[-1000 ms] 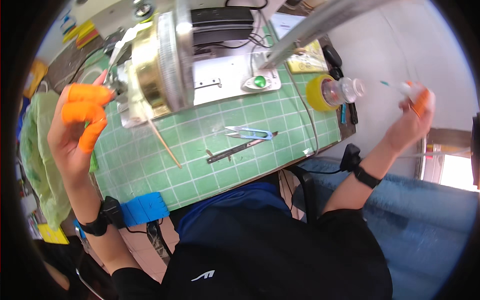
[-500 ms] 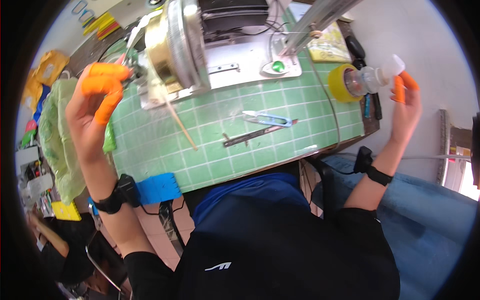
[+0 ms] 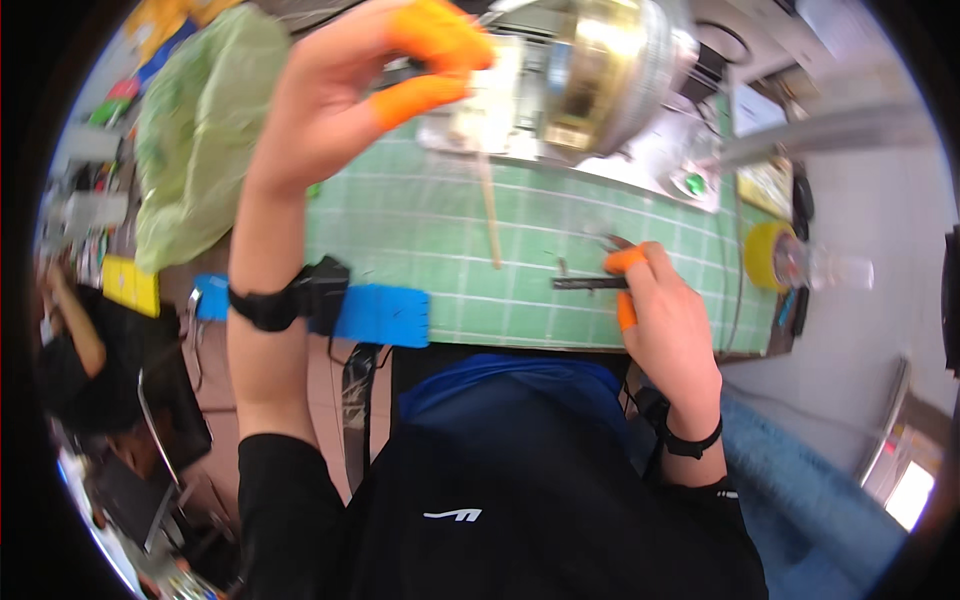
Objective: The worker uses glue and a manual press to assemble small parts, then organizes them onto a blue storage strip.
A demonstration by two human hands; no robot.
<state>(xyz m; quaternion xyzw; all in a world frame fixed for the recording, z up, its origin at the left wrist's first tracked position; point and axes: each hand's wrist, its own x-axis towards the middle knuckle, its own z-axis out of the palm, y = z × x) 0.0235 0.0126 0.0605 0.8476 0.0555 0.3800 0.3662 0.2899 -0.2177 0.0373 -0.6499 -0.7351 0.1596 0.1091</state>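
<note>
My left hand, with orange finger covers, is raised at the upper left beside a machine with a brass-coloured drum. Its thumb and fingers are pinched together; what lies between them is hidden. My right hand, also in orange finger covers, is low over the green gridded mat. Its fingertips are at a thin dark strip-like tool. Small snips lie under that hand, mostly covered, with only a blurred blade end showing. Whether the fingers grip either one is unclear. A thin wooden stick slants down from the machine.
A clear bottle stands in a yellow ring at right. Pale green plastic hangs at left, above a blue block at the table edge. A metal post rises right of the machine. Another person's arm shows far left.
My right hand has left the bottle's white top and come left and nearer, over the snips and dark tool. The view has turned left, shifting the scene rightward; my left hand stays pinched by the machine.
</note>
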